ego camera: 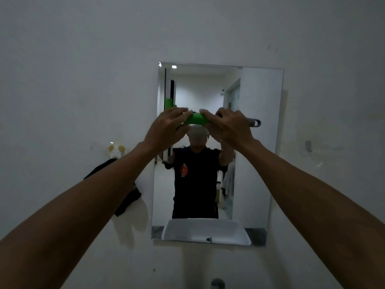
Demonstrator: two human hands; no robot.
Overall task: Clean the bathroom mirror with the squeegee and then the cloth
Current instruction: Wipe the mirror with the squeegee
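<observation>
Squeegee pass under way, blade at the mirror's left edge.
Mirror (258,142) on far wall; left hand (166,128) and right hand (229,128) both wrapped around green squeegee (196,118). Cloth (128,200) hangs left. Next, likely: steady sideways pull.

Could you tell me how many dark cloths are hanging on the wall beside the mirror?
1: the dark cloth hangs on the wall left of the mirror, below a small hook holder. The left forearm crosses it, so more may be hidden.

no readable text anywhere; the red shirt emblem (183,170) is too blurred.
</observation>
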